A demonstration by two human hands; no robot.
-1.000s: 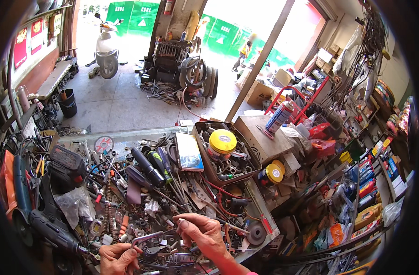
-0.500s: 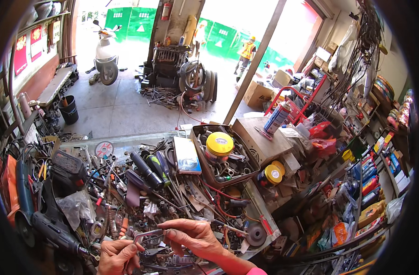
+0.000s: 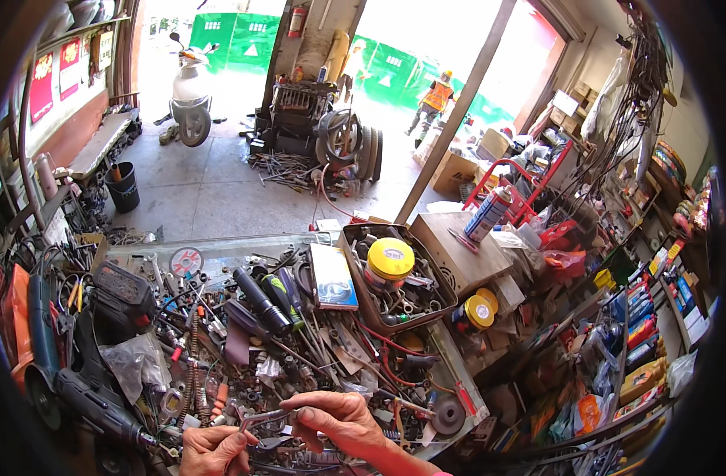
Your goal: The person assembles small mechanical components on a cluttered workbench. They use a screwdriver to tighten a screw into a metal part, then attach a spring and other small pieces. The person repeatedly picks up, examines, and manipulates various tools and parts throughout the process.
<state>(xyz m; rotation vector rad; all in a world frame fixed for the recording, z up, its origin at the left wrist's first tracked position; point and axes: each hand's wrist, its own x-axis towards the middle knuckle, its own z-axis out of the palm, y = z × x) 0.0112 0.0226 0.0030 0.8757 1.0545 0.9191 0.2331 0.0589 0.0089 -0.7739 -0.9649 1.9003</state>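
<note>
Low over the cluttered bench, my two hands hold a small bent metal rod [image 3: 263, 417] between them. My left hand [image 3: 213, 452] pinches its lower, bent end between thumb and fingers. At the other end, my right hand [image 3: 340, 424] grips it with thumb and forefinger, the remaining fingers curled below. The rod's exact kind cannot be made out. Beneath the hands lie many loose metal parts and tools. A black cylindrical tool [image 3: 261, 301] and a blue-and-white box [image 3: 333, 276] lie farther back.
A metal tray [image 3: 423, 316] of parts bears a yellow-lidded jar [image 3: 389, 260]. A power drill [image 3: 101, 412] lies at the left, a grey disc [image 3: 448, 416] at the right. Beyond are a spray can [image 3: 488, 214] on a box, a scooter [image 3: 191, 103] and a person in an orange vest [image 3: 437, 97].
The whole view has shifted slightly, so the scene sits a little lower and farther right. Both hands keep their hold on the bent metal rod, with barely any movement.
</note>
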